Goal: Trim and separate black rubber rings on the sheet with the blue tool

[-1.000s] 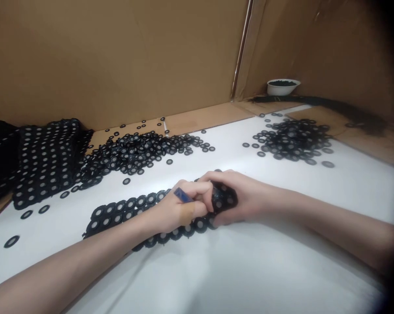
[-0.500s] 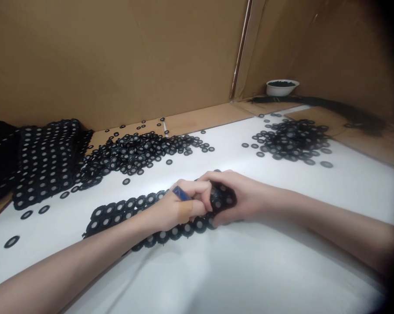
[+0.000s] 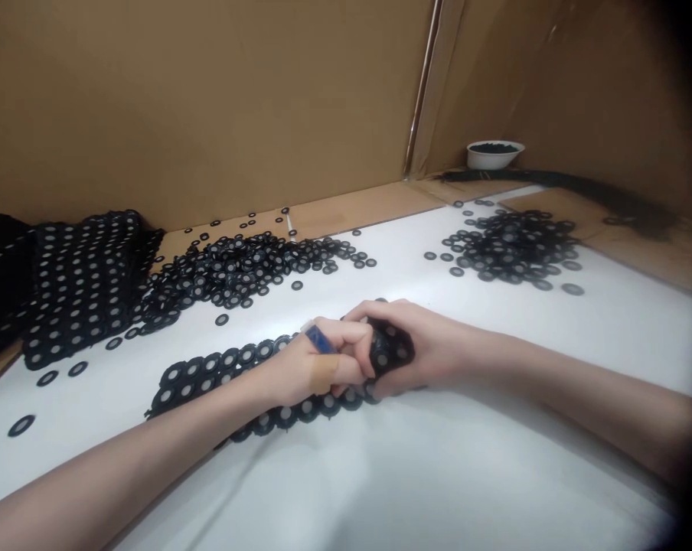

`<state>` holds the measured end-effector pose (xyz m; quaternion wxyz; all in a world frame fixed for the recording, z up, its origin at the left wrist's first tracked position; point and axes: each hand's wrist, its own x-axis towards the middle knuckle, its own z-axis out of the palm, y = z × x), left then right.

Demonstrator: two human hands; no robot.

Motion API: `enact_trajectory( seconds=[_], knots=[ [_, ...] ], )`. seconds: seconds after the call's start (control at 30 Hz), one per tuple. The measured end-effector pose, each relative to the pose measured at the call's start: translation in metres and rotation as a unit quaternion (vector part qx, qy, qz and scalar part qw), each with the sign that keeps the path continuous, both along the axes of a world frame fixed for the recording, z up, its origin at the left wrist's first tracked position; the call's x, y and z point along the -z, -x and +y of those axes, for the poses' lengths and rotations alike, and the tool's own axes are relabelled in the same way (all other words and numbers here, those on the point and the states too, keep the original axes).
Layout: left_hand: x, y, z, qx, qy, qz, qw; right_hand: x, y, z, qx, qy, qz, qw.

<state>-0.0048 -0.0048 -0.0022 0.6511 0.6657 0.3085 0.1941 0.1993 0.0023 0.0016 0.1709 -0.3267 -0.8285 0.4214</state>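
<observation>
A mat of joined black rings with pale centres (image 3: 192,367) lies on the white table, running under both hands. My left hand (image 3: 317,360) is closed against the mat's right part, fingers curled in a pinch. A short blue handle (image 3: 319,339) with a clear end pokes out of its grip; the working end is hidden. A tan strip (image 3: 324,373) is wrapped at the base of the thumb. My right hand (image 3: 420,344) grips the mat's right end, which is bunched up between thumb and fingers and bulges toward the left hand.
Behind the hands lie a large heap of loose rings (image 3: 236,268) and another heap (image 3: 510,245) at right. A folded finished mat (image 3: 82,283) sits far left. A white bowl of dark bits (image 3: 492,159) and a dark strand bundle (image 3: 587,191) rest near the cardboard wall (image 3: 208,107).
My left fingers have shifted slightly against the bunched mat, and the blue handle has tilted a little steeper, showing more of itself. The right hand holds nearly still.
</observation>
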Motion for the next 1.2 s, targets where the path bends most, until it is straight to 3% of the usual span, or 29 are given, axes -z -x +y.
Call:
enact_trajectory(
  seconds=[0.1, 0.33, 0.5, 0.67, 0.9, 1.2],
  knots=[
    [-0.0008, -0.0006, -0.0008, 0.007, 0.008, 0.003, 1.0, -0.0009, 0.0006, -0.0003, 0.001, 0.007, -0.003, 1.0],
    [0.0023, -0.0003, 0.0019, -0.078, 0.03, -0.063, 0.994, 0.0002, -0.0001, -0.0018, -0.009, -0.006, 0.045, 0.999],
    [0.0042, -0.0001, 0.0016, -0.101, 0.038, -0.09, 0.99, 0.0012, 0.0002, -0.0031, -0.009, 0.037, 0.101, 0.994],
    [0.0035, -0.0005, 0.0012, -0.091, 0.03, -0.088, 0.992, -0.0043, -0.001, -0.0042, -0.03, 0.032, 0.089, 0.995],
    [0.0051, 0.0021, 0.0012, -0.076, 0.028, -0.099, 0.992, -0.0067, -0.0003, -0.0075, 0.01, 0.016, 0.003, 1.0],
    [0.0003, 0.0017, -0.0025, -0.069, -0.008, -0.063, 0.996, -0.0003, 0.0043, -0.0047, 0.023, 0.047, 0.055, 0.997]
  ],
)
